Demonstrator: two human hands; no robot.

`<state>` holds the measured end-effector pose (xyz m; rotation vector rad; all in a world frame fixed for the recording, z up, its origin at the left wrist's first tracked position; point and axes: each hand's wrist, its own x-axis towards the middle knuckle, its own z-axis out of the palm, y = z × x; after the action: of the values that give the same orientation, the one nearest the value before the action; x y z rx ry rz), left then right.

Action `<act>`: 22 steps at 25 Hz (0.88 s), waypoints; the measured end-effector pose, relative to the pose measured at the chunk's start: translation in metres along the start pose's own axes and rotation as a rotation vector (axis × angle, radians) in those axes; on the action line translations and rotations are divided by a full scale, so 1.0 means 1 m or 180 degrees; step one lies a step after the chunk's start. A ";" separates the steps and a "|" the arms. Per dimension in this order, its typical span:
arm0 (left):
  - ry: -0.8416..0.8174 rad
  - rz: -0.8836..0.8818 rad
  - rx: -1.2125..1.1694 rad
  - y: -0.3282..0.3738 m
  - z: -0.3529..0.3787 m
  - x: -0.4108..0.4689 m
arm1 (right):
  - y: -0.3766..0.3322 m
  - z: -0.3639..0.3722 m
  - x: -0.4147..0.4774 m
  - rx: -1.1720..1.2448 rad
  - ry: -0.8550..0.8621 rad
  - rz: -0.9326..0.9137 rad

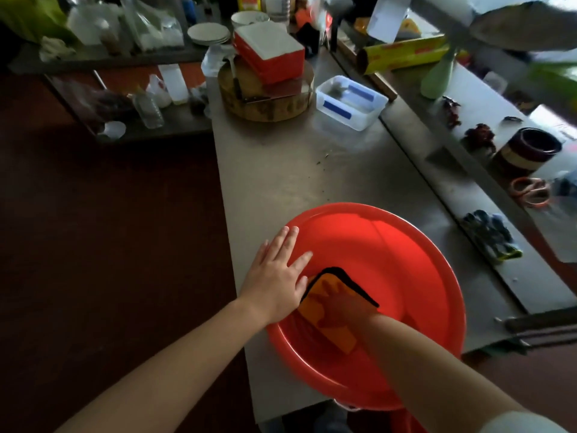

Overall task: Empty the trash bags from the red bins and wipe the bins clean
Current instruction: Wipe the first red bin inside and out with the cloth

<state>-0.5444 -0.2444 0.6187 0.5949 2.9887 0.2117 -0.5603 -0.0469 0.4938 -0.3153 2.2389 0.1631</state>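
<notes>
One red bin (396,257): left hand (278,276) flat, released, on its rim; right hand (343,310) on the cloth (339,338), grip unreadable.

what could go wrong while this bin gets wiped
The red bin seems to overhang the near edge of the table, so pressing the cloth down with the right hand may tip it. The left hand only lies flat on the rim, ungripped, so the bin could slide or spin.

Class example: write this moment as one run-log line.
phase: wiping | left hand: flat on rim of red bin | right hand: presses orange cloth inside bin
</notes>
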 end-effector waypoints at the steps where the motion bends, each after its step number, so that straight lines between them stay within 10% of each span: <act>1: 0.0033 0.0008 0.0020 -0.001 0.002 0.000 | 0.001 0.005 0.008 0.0110 0.0087 0.0044; 22: 0.0103 -0.0240 0.0721 0.010 0.005 0.002 | 0.037 0.032 0.042 0.0489 0.0537 0.0066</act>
<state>-0.5415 -0.2340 0.6156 0.5008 3.0827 -0.1259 -0.5729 -0.0114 0.4414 -0.2300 2.4057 -0.0261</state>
